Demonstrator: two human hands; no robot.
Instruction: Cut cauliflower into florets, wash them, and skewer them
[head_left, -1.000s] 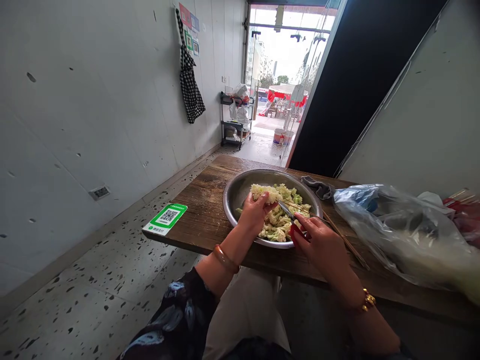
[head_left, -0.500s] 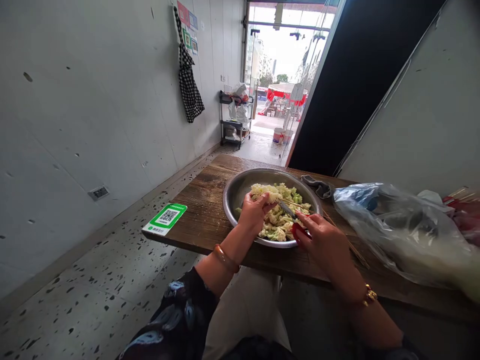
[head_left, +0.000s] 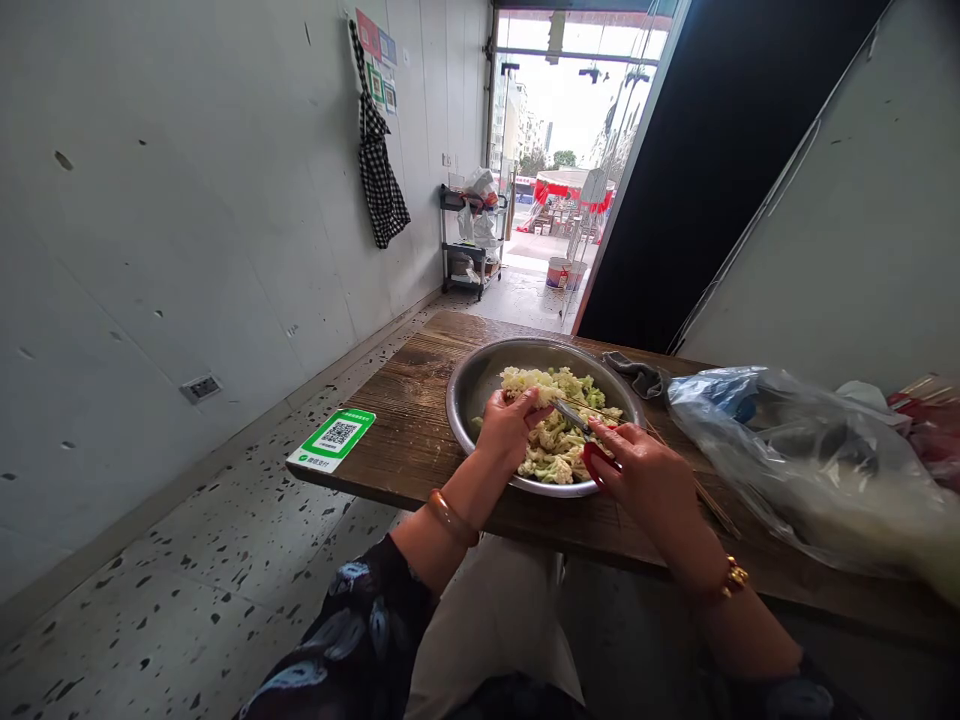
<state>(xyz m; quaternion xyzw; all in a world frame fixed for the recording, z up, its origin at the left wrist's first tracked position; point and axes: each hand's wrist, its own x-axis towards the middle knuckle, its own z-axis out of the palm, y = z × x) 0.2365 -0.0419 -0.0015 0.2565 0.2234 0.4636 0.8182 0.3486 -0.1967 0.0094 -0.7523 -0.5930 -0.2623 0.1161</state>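
Over a wide metal bowl (head_left: 466,372), my left hand (head_left: 507,428) is closed on a pale piece of cauliflower (head_left: 526,380). My right hand (head_left: 646,478) grips red-handled scissors (head_left: 573,415), whose blades point left and reach the cauliflower by my left fingertips. Cut cauliflower florets (head_left: 556,460) with greenish stems lie in the bowl below both hands. Thin wooden skewers (head_left: 716,508) rest across the bowl's right side and extend under my right hand onto the table.
The bowl stands on a dark wooden table (head_left: 409,400) with a green QR-code card (head_left: 334,438) at its left corner. A dark cloth (head_left: 636,374) lies behind the bowl. Large clear plastic bags (head_left: 795,450) cover the right side. A cart (head_left: 472,240) stands by the doorway.
The scissors' blades have shifted slightly at the cauliflower. My left hand keeps its place and hold, and the view has moved only a little.
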